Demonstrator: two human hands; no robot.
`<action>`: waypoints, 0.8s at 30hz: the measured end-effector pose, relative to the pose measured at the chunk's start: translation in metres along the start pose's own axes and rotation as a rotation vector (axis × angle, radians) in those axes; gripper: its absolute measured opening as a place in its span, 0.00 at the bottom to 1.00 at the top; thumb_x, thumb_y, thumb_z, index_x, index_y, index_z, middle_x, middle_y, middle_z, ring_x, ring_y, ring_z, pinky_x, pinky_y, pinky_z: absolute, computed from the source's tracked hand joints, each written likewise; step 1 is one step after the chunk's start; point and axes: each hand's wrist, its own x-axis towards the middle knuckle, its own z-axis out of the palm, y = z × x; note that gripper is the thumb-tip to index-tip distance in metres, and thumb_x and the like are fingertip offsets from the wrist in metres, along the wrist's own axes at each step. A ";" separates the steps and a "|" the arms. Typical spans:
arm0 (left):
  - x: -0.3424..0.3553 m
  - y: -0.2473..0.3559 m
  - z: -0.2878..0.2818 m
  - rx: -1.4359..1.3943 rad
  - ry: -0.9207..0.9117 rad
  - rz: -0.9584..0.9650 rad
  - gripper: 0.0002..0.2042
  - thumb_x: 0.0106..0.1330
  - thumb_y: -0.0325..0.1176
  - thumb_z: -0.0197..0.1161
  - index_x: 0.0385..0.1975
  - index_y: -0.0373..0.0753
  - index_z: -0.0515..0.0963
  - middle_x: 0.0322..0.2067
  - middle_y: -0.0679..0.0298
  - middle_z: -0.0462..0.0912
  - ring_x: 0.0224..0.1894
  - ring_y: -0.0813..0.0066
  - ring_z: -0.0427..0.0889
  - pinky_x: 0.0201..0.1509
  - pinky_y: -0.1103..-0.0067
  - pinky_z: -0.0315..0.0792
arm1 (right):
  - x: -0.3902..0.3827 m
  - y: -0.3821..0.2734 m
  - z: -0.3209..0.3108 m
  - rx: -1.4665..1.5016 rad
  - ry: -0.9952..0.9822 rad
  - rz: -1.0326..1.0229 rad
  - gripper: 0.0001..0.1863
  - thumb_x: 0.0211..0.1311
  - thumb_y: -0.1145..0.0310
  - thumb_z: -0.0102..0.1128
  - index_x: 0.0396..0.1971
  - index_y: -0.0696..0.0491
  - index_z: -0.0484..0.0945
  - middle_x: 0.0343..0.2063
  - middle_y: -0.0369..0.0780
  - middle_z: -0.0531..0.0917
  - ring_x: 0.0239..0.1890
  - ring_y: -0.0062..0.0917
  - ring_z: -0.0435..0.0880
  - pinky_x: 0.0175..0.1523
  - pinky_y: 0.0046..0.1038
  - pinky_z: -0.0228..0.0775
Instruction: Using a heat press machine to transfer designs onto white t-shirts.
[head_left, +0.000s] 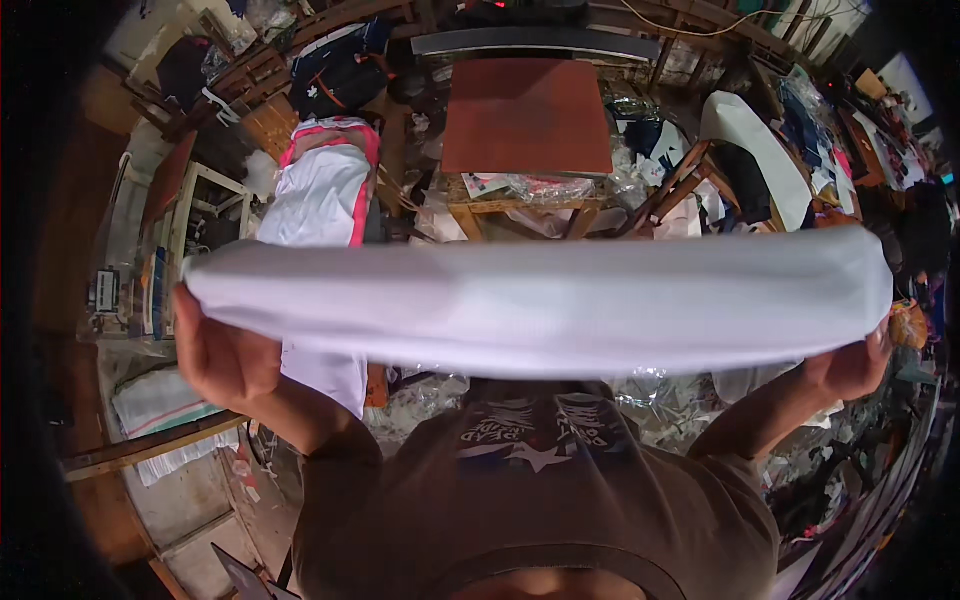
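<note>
1. From where I stand, the lettering I notice first is on the person's brown shirt, a pale print with a star shape across its front; a dark bag farther off bears a small white mark; over at the left, a little white label with dark marks is too small for me to make out.
2. The white cloth shows plain on the side in view; it is held up in the air in front of the person's chest, slightly blurred.
3. Its long axis runs crosswise, from the person's left to right; the left end looks narrow, the right end broader; its lower edge sags toward the shirt.
4. The left hand grips the cloth's left end, fingertips bent up at the corner; the right hand grasps the lower corner of the right end, some of its fingers hidden by the fabric.
5. Beyond the cloth's far edge, a red-brown board lies on a wooden table, clear plastic bunched under the board's near edge; left of it rests pink-edged white fabric, partly covered by the held cloth; to the right, a long white piece drapes over a wooden chair.
</note>
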 end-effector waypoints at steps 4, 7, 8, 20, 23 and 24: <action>0.031 -0.018 0.023 -0.138 0.017 -0.269 0.20 0.75 0.42 0.45 0.54 0.32 0.72 0.53 0.53 0.78 0.58 0.58 0.75 0.64 0.56 0.64 | 0.030 0.013 0.038 0.428 -0.092 0.420 0.33 0.59 0.69 0.52 0.63 0.66 0.58 0.62 0.54 0.66 0.66 0.43 0.65 0.71 0.47 0.51; 0.043 -0.055 0.005 -0.060 0.208 -0.347 0.19 0.73 0.41 0.48 0.52 0.32 0.73 0.53 0.52 0.78 0.58 0.58 0.75 0.62 0.54 0.68 | 0.043 0.035 0.067 0.354 -0.224 0.521 0.27 0.60 0.68 0.53 0.58 0.65 0.66 0.56 0.50 0.73 0.62 0.38 0.71 0.68 0.43 0.60; 0.048 -0.067 0.001 -0.119 0.202 -0.366 0.18 0.72 0.40 0.51 0.51 0.32 0.73 0.52 0.51 0.78 0.58 0.56 0.75 0.61 0.53 0.69 | 0.045 0.049 0.073 0.263 -0.221 0.557 0.26 0.61 0.68 0.52 0.57 0.65 0.66 0.55 0.50 0.74 0.60 0.37 0.73 0.66 0.41 0.63; 0.219 -0.228 -0.081 0.037 0.412 -0.371 0.16 0.73 0.35 0.50 0.49 0.28 0.69 0.48 0.50 0.76 0.50 0.57 0.78 0.55 0.64 0.77 | 0.148 0.263 0.116 0.129 -0.273 0.806 0.15 0.70 0.66 0.44 0.40 0.64 0.73 0.40 0.49 0.83 0.43 0.33 0.84 0.58 0.32 0.75; 0.268 -0.201 -0.044 -0.043 0.224 -0.094 0.14 0.73 0.34 0.49 0.49 0.28 0.69 0.46 0.52 0.77 0.49 0.57 0.79 0.56 0.63 0.76 | 0.186 0.231 0.137 0.261 -0.272 0.484 0.11 0.67 0.70 0.48 0.39 0.63 0.73 0.44 0.49 0.81 0.52 0.37 0.81 0.63 0.35 0.72; 0.265 -0.194 -0.025 -0.045 0.114 0.022 0.14 0.74 0.34 0.49 0.48 0.28 0.70 0.45 0.53 0.78 0.48 0.59 0.79 0.57 0.64 0.76 | 0.188 0.219 0.139 0.225 -0.225 0.425 0.11 0.68 0.69 0.48 0.39 0.62 0.73 0.45 0.48 0.81 0.52 0.36 0.80 0.63 0.36 0.71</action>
